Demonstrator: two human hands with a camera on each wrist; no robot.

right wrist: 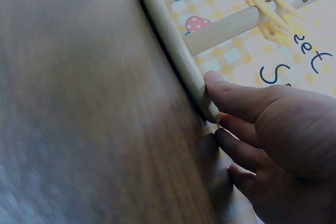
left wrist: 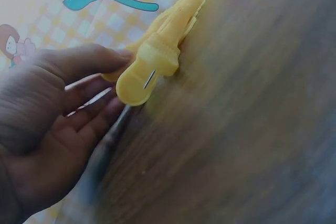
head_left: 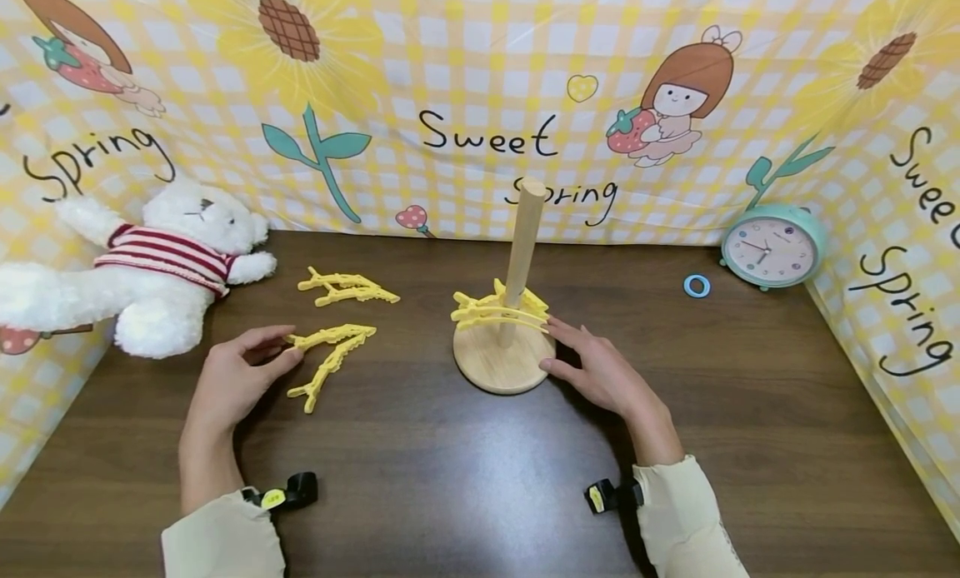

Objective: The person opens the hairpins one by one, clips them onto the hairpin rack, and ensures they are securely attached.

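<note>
My left hand (head_left: 234, 384) pinches the wide end of a yellow alligator hair clip (head_left: 330, 336) between thumb and fingers. In the left wrist view a metal pin shows on that end of the clip (left wrist: 135, 85). A second yellow clip (head_left: 328, 368) lies slanted below it, their tips meeting on the right. On the wooden stand, several yellow clips (head_left: 495, 315) cluster around the upright pole (head_left: 522, 245). With thumb and fingers, my right hand (head_left: 609, 376) holds the right edge of the stand's round base (head_left: 501, 376); the right wrist view shows the thumb at its rim (right wrist: 176, 45).
Two more yellow clips (head_left: 356, 291) lie behind the left hand's pair. At the back left a white teddy bear (head_left: 187, 236) in a striped shirt leans by the patterned cloth (head_left: 450, 62). A light blue ring (head_left: 687, 286) and a mint alarm clock (head_left: 772, 249) are at the back right.
</note>
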